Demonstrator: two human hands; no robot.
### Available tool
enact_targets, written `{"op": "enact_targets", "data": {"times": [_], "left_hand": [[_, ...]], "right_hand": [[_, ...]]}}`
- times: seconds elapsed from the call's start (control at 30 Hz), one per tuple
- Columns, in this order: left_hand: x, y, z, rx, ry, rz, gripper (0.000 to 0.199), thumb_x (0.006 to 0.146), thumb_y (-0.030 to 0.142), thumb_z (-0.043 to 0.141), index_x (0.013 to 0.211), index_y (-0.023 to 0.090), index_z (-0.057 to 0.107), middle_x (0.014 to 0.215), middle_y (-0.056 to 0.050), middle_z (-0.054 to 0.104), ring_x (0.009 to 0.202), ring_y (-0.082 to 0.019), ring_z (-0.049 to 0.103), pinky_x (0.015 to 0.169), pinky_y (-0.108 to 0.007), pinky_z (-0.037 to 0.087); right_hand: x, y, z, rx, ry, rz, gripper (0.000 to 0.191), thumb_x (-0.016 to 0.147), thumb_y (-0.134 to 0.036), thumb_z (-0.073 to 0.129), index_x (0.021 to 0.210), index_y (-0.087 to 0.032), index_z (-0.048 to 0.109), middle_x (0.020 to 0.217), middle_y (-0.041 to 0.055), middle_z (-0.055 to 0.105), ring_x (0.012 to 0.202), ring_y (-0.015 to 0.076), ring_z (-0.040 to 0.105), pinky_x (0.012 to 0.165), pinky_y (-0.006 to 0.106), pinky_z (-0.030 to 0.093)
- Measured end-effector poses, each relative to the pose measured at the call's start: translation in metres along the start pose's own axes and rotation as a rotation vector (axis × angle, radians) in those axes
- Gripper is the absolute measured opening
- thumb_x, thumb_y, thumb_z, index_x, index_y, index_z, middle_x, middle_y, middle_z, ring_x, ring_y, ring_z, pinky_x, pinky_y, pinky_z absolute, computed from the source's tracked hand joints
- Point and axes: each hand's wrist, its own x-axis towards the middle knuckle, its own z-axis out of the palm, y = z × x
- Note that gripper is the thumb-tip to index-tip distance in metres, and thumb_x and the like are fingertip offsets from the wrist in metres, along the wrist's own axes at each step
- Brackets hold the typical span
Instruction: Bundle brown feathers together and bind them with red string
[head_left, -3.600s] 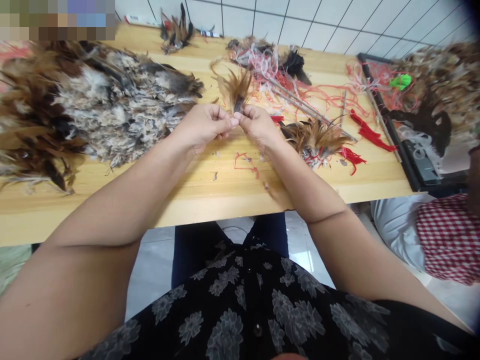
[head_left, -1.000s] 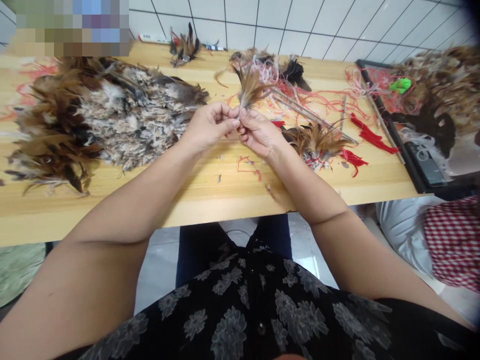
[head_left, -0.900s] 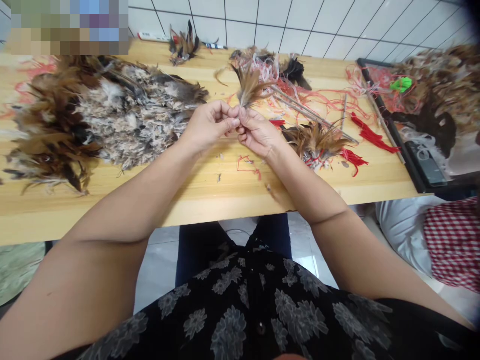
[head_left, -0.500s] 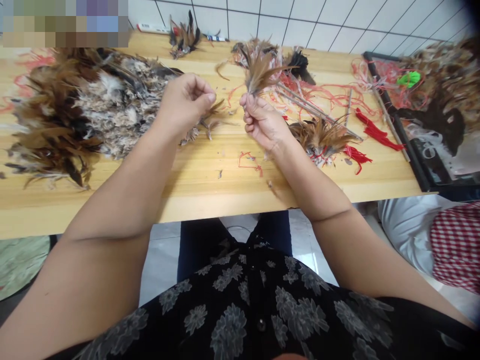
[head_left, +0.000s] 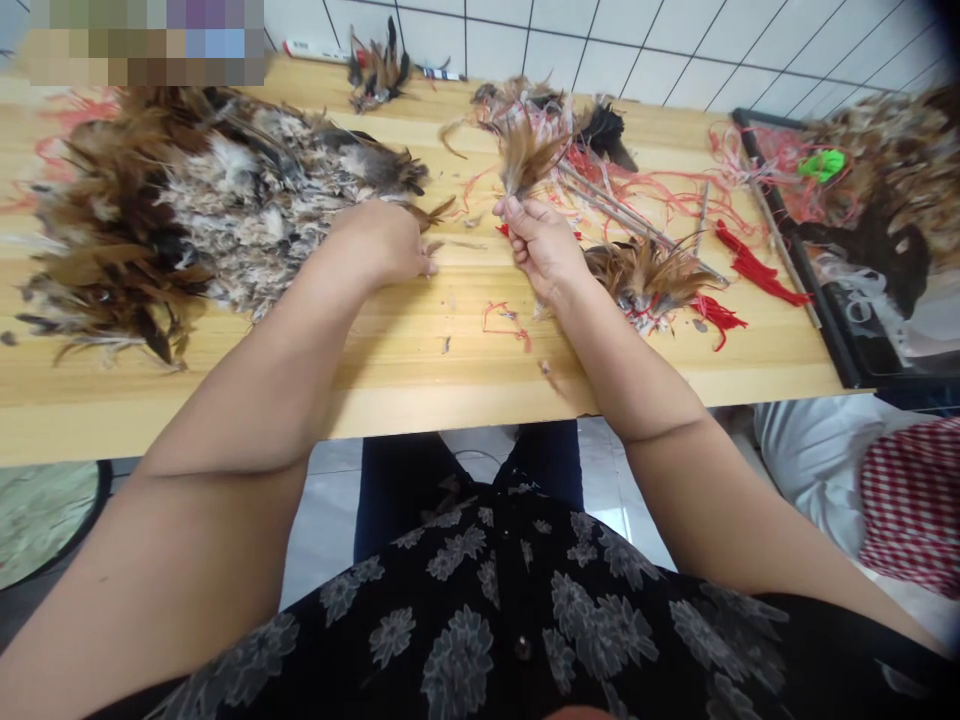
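My right hand (head_left: 544,245) pinches a small bunch of brown feathers (head_left: 529,160) at its base, with the feathered tips fanning upward above the table. My left hand (head_left: 386,240) is lowered at the right edge of a large heap of mixed feathers (head_left: 247,215). Its fingers are curled down toward the tabletop, mostly hidden behind the back of the hand. A few loose brown feathers (head_left: 435,212) lie right beside those fingertips. Just right of my right wrist rests another bundle of brown feathers (head_left: 649,275) bound with red string.
Red thread tassels (head_left: 757,265) and thin sticks (head_left: 622,210) lie on the right of the wooden table (head_left: 420,385). A black-framed tray (head_left: 806,290) there holds feathers and a green piece (head_left: 821,165). Pens (head_left: 315,50) lie along the tiled wall.
My left hand has come down from above the heap's edge to the tabletop, its fingers turning downward. My right hand still holds the feather bunch, which shows slightly lower and farther right.
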Motion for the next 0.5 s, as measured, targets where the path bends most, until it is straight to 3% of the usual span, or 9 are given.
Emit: {"op": "enact_targets", "data": {"times": [0.1, 0.2, 0.33, 0.5], "left_hand": [[0.001, -0.002, 0.006, -0.039, 0.005, 0.021, 0.056, 0.058, -0.011, 0.098, 0.058, 0.025, 0.056, 0.060, 0.003, 0.032, 0.129, -0.045, 0.067, 0.128, -0.046, 0.040], [-0.004, 0.003, 0.005, -0.100, 0.014, 0.106, 0.046, 0.067, -0.013, 0.087, 0.062, 0.024, 0.060, 0.060, 0.003, 0.037, 0.120, -0.040, 0.070, 0.120, -0.038, 0.045], [-0.017, 0.022, -0.004, -0.192, 0.107, 0.165, 0.036, 0.084, -0.010, 0.088, 0.074, 0.020, 0.072, 0.068, 0.000, 0.055, 0.105, -0.030, 0.068, 0.106, -0.030, 0.047], [-0.028, 0.043, -0.005, -0.495, 0.215, 0.167, 0.030, 0.103, 0.002, 0.092, 0.088, 0.019, 0.072, 0.074, 0.002, 0.066, 0.082, -0.020, 0.061, 0.082, -0.033, 0.044]], "right_hand": [[0.005, 0.011, -0.001, -0.021, -0.034, -0.005, 0.047, 0.110, -0.063, 0.084, 0.105, -0.019, 0.066, 0.071, -0.0096, 0.034, 0.064, 0.0052, 0.033, 0.059, 0.022, 0.025], [0.007, 0.019, -0.001, -0.045, -0.044, -0.023, 0.049, 0.109, -0.067, 0.084, 0.110, -0.019, 0.071, 0.073, -0.0079, 0.037, 0.066, 0.0064, 0.034, 0.061, 0.022, 0.026], [0.003, 0.023, 0.001, -0.046, -0.068, -0.052, 0.050, 0.108, -0.068, 0.082, 0.111, -0.019, 0.075, 0.073, -0.0066, 0.038, 0.065, 0.0086, 0.033, 0.060, 0.022, 0.025], [0.000, 0.025, 0.003, 0.003, -0.127, -0.065, 0.037, 0.113, -0.053, 0.080, 0.105, -0.018, 0.073, 0.068, -0.0079, 0.036, 0.065, 0.0096, 0.026, 0.059, 0.024, 0.024]]}}
